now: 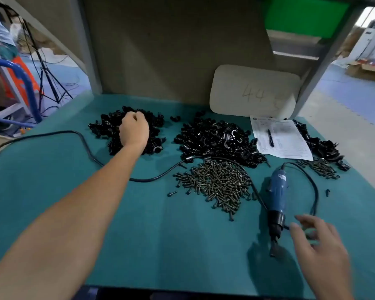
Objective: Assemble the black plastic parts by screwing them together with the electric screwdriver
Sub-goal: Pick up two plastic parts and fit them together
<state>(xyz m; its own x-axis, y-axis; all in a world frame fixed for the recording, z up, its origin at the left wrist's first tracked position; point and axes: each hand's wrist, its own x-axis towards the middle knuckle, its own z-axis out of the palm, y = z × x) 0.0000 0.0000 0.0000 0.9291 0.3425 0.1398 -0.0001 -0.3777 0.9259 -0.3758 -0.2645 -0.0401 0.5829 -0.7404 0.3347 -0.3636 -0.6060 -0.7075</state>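
The left hand [134,132] is sitting in the far-left pile of black plastic parts [102,127] with fingers curled under; whether its grip is grasping a part or clenched on nothing cannot be told. The right hand [320,245] is hovering just beside the nose of the electric screwdriver [278,191], grip released, fingers spread. The screwdriver is lying on the bench [160,234], near the heap of screws [217,182]. Judged step: fetching parts. The next move is calling for a mating part from the middle pile [214,137], one screw, and the tool.
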